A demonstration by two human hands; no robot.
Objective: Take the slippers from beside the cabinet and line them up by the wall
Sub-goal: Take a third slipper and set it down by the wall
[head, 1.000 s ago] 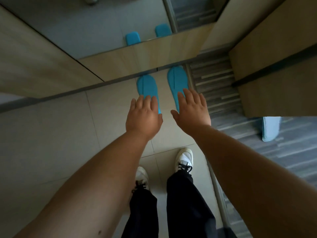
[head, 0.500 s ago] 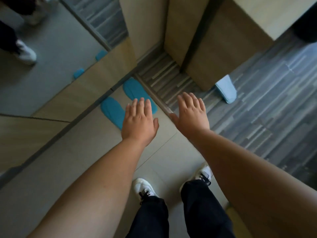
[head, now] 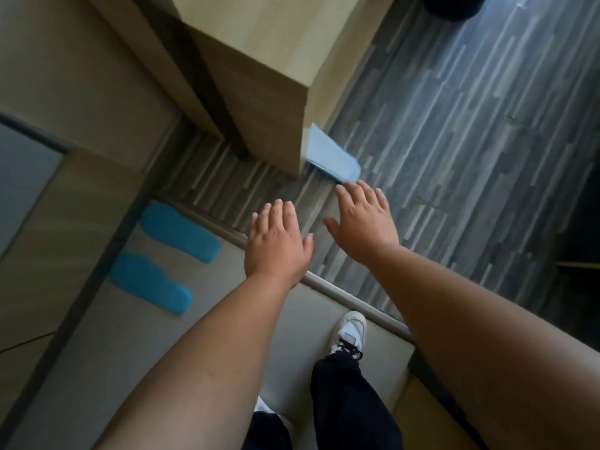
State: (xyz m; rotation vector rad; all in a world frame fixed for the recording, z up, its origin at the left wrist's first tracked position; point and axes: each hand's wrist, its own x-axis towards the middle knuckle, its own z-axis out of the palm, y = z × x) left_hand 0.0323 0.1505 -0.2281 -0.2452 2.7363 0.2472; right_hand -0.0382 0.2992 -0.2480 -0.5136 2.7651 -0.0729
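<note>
Two bright blue slippers lie side by side on the beige tile, toes against the wooden wall panel point(head: 65, 222): one point(head: 181, 232) farther, one point(head: 149, 282) nearer. A pale blue slipper point(head: 331, 157) lies on the grey striped floor beside the corner of the wooden cabinet point(head: 259, 92). My right hand point(head: 363, 222) hovers with fingers spread, fingertips just short of the pale slipper. My left hand point(head: 276, 245) is spread beside it, over the threshold strip. Neither hand holds anything.
A metal threshold strip point(head: 341, 297) divides the beige tile from the grey striped floor. My white sneaker point(head: 349, 332) and dark trousers stand on the tile. A mirror panel point(head: 22, 177) sits at the left. A dark object point(head: 454, 8) is at the top right.
My view has swung right, away from the two blue slippers toward the cabinet. Both hands have moved from above the blue pair toward the pale slipper.
</note>
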